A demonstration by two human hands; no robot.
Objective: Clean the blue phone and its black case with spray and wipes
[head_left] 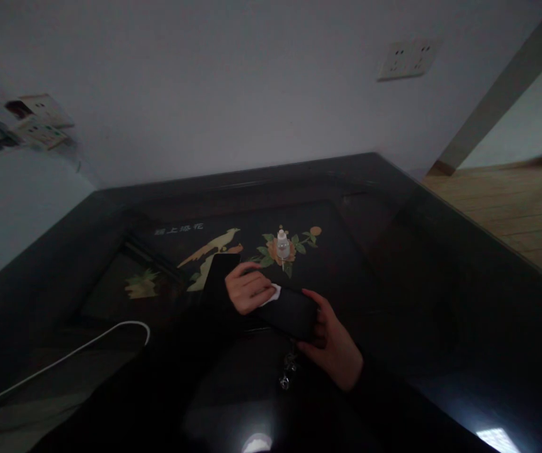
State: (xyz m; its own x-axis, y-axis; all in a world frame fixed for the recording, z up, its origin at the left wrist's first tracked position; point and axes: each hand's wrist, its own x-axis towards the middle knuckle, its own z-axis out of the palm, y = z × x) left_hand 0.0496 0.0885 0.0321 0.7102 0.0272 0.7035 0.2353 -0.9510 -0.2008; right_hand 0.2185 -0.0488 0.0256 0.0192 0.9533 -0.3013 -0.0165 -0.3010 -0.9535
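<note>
My right hand (332, 343) grips the near end of a black phone (292, 311), holding it just above a dark glossy table (422, 264). My left hand (248, 288) is closed on a small white wipe (273, 293) and presses it against the phone's far end. A small clear dropper bottle (282, 244) with a white cap stands upright on the table just beyond the phone. Something small and shiny (288, 370) hangs below the phone near my right wrist.
The table top carries an inlaid bird and flower picture (223, 245). A white cable (86, 345) curves across its left side. Wall sockets (407, 58) sit on the white wall behind. Wooden floor (525, 214) shows at the right.
</note>
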